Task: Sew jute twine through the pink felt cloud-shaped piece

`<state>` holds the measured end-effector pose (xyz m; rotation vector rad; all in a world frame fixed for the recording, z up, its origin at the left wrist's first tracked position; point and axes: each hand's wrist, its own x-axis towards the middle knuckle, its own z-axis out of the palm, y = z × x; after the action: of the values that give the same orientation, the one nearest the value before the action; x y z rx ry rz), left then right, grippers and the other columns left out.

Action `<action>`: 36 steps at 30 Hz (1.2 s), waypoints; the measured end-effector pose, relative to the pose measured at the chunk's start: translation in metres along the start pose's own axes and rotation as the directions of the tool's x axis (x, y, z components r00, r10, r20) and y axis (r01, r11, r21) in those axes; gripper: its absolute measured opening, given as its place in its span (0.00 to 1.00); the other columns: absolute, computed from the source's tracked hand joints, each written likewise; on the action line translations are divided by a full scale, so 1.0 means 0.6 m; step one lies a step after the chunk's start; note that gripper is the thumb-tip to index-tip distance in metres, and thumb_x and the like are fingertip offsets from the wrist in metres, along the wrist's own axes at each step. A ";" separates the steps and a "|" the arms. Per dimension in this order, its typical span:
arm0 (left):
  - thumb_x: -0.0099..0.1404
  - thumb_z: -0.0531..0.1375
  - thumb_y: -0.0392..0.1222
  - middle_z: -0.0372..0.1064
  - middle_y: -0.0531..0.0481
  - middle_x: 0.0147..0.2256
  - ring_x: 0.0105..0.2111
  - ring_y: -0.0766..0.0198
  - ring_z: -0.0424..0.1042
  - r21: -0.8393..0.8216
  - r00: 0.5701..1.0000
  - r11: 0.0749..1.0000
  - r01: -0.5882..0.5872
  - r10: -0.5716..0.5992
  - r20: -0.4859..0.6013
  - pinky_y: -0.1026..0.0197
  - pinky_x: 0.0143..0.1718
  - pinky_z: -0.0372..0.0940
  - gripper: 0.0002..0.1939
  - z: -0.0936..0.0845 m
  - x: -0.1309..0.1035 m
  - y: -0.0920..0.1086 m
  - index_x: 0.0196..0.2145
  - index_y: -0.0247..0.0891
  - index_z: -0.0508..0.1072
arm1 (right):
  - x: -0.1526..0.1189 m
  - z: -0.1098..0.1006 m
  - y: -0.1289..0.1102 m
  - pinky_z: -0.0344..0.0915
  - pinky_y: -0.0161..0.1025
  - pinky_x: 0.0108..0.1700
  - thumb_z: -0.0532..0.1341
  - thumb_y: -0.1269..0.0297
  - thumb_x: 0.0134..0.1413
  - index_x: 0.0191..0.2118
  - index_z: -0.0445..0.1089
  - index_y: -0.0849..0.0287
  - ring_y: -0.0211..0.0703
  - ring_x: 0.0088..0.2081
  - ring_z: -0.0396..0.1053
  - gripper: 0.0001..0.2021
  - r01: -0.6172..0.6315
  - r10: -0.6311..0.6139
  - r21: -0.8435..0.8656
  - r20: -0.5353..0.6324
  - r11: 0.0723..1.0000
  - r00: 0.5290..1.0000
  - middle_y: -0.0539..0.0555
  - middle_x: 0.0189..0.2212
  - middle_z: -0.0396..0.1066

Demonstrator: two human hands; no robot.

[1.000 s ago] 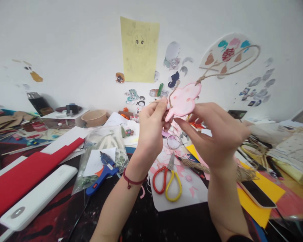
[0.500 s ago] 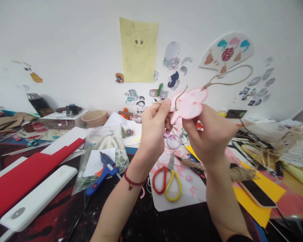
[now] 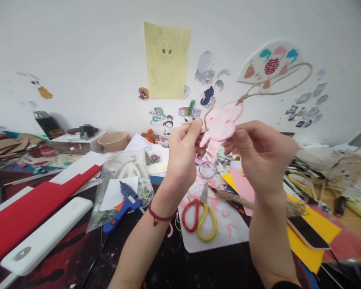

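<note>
A pink cut-out shape (image 3: pixel 224 122) with a darker pink edge is held up before the wall. My left hand (image 3: pixel 185 146) pinches its left end between thumb and fingers, along with a thin stick-like piece. My right hand (image 3: pixel 255 152) has thumb and fingers closed at the shape's lower right edge. A loop of brown twine (image 3: pixel 276 93) is tied at its upper right corner, and a short twine end curves over its left part. Below lie scissors (image 3: pixel 203 206) with one red and one yellow handle, on a white sheet (image 3: pixel 195 243).
A blue glue gun (image 3: pixel 123 208) and plastic bag (image 3: pixel 93 216) lie left of the scissors. Farther left are a white bar-shaped device (image 3: pixel 48 237) and red strips (image 3: pixel 36 212). At right, a phone (image 3: pixel 308 232) rests on yellow paper (image 3: pixel 325 228) near a twine bundle (image 3: pixel 295 208).
My right hand has shifted right and turned, so its thumb now shows. The pink shape has moved slightly left, and the twine loop has swung up and right.
</note>
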<state>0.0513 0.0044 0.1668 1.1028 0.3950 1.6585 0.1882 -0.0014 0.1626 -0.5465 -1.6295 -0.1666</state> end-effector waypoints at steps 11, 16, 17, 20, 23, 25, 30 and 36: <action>0.65 0.62 0.39 0.53 0.59 0.16 0.15 0.76 0.51 -0.013 1.000 1.000 -0.024 0.024 0.006 0.69 0.16 0.46 0.17 0.001 0.002 -0.005 0.20 0.36 0.63 | 0.000 0.004 -0.010 0.62 0.37 0.29 0.66 0.72 0.57 0.34 0.72 0.57 0.38 0.27 0.72 0.04 0.423 -0.445 -0.506 0.084 0.752 0.891 0.50 0.26 0.76; 0.64 0.62 0.40 0.54 0.59 0.16 0.15 0.76 0.52 0.016 0.999 0.999 -0.048 0.048 0.003 0.70 0.16 0.48 0.18 0.003 0.001 -0.009 0.20 0.37 0.62 | 0.000 0.006 -0.005 0.57 0.35 0.26 0.63 0.70 0.62 0.30 0.67 0.58 0.34 0.24 0.65 0.08 0.425 -0.441 -0.531 0.105 0.733 0.891 0.49 0.22 0.70; 0.64 0.62 0.40 0.54 0.59 0.16 0.15 0.76 0.52 0.018 0.999 0.999 -0.050 0.050 0.006 0.70 0.16 0.49 0.18 0.003 0.001 -0.009 0.20 0.37 0.62 | 0.000 0.006 -0.004 0.56 0.35 0.26 0.62 0.70 0.62 0.29 0.66 0.58 0.34 0.23 0.64 0.09 0.429 -0.441 -0.531 0.113 0.730 0.890 0.48 0.21 0.68; 0.64 0.63 0.42 0.54 0.59 0.17 0.15 0.76 0.52 0.025 0.998 0.998 -0.057 0.057 0.017 0.70 0.16 0.49 0.18 0.005 0.000 -0.009 0.20 0.37 0.63 | -0.001 0.009 0.002 0.54 0.35 0.25 0.60 0.70 0.63 0.28 0.63 0.58 0.33 0.23 0.61 0.11 0.425 -0.422 -0.513 0.131 0.746 0.897 0.47 0.21 0.64; 0.63 0.65 0.45 0.54 0.59 0.17 0.15 0.76 0.52 0.024 0.998 0.998 -0.058 0.058 0.018 0.69 0.16 0.49 0.19 0.006 0.000 -0.009 0.20 0.37 0.63 | -0.003 0.011 0.009 0.54 0.35 0.25 0.60 0.70 0.63 0.28 0.61 0.58 0.32 0.22 0.60 0.11 0.409 -0.406 -0.471 0.113 0.781 0.907 0.46 0.20 0.62; 0.64 0.64 0.45 0.54 0.59 0.17 0.15 0.76 0.52 0.027 0.999 0.998 -0.052 0.051 0.013 0.69 0.16 0.48 0.19 0.007 0.000 -0.009 0.20 0.36 0.64 | -0.005 0.012 0.011 0.54 0.34 0.25 0.60 0.69 0.62 0.28 0.62 0.58 0.32 0.22 0.60 0.11 0.376 -0.374 -0.425 0.092 0.824 0.923 0.46 0.20 0.63; 0.64 0.65 0.47 0.55 0.59 0.17 0.16 0.76 0.52 0.056 0.998 0.997 -0.055 0.055 0.003 0.68 0.16 0.48 0.20 0.007 -0.002 -0.012 0.20 0.37 0.63 | -0.006 0.014 0.005 0.54 0.34 0.22 0.59 0.67 0.63 0.23 0.64 0.58 0.31 0.17 0.58 0.15 0.220 -0.209 -0.235 0.070 0.947 0.975 0.45 0.15 0.62; 0.62 0.67 0.55 0.55 0.59 0.17 0.15 0.76 0.52 0.055 0.999 0.997 -0.053 0.052 0.005 0.68 0.16 0.47 0.23 0.007 -0.002 -0.010 0.21 0.37 0.64 | -0.004 0.019 0.003 0.55 0.31 0.20 0.60 0.68 0.63 0.21 0.64 0.59 0.29 0.15 0.60 0.17 0.130 -0.127 -0.036 0.082 0.991 0.989 0.44 0.13 0.63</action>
<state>0.0581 0.0049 0.1640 1.1655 0.4154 1.7005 0.1788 0.0043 0.1583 -0.4852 -1.7425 -0.2777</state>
